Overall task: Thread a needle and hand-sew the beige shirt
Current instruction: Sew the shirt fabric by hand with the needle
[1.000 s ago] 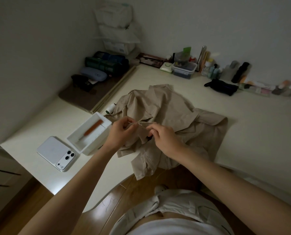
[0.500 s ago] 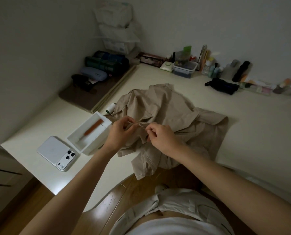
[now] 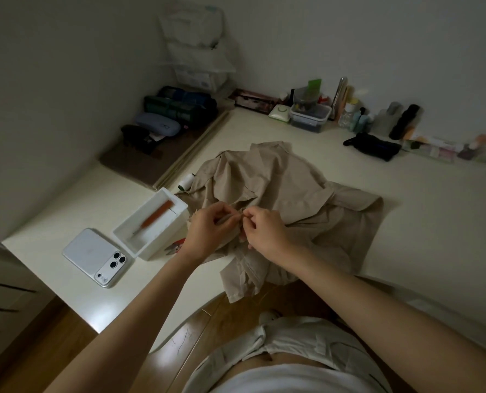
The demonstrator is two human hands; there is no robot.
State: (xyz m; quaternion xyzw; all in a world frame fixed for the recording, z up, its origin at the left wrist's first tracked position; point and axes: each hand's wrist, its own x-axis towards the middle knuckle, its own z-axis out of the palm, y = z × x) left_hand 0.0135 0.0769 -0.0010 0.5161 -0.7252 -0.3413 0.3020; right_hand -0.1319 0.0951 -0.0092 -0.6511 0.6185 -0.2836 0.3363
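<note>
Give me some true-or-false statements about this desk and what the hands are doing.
1. The left hand and right hand both pinch the shirt. True.
2. The phone lies screen up. False: it lies face down, with its camera lenses showing.
3. An orange-handled tool lies in the white box. True.
4. The spool sits inside the box. False: it is on the desk, beyond the box and at the shirt's edge.
5. Part of the shirt hangs over the desk's near edge. True.
</note>
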